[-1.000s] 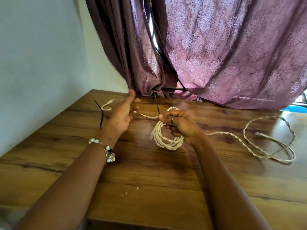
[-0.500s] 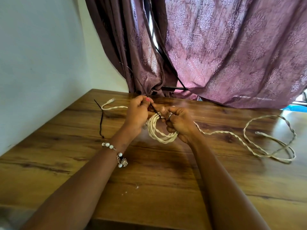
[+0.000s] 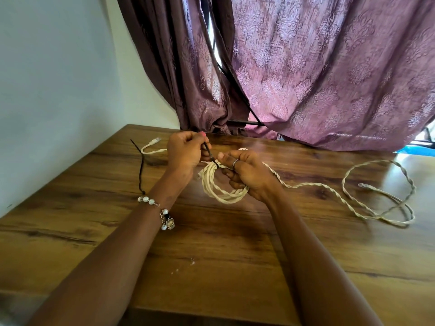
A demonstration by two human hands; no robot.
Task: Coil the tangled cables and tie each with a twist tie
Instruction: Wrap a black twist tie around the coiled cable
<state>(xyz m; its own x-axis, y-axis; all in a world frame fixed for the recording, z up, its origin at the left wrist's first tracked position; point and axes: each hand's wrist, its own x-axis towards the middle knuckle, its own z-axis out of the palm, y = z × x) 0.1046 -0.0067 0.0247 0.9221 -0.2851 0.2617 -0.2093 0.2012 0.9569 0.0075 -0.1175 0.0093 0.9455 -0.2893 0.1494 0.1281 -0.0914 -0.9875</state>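
I am pinching a black twist tie (image 3: 210, 153) in my left hand (image 3: 186, 152) and gripping the cream coil (image 3: 220, 184) in my right hand (image 3: 247, 174), cinching the first bundle, while loose cable (image 3: 376, 191) is waiting right of my hands.
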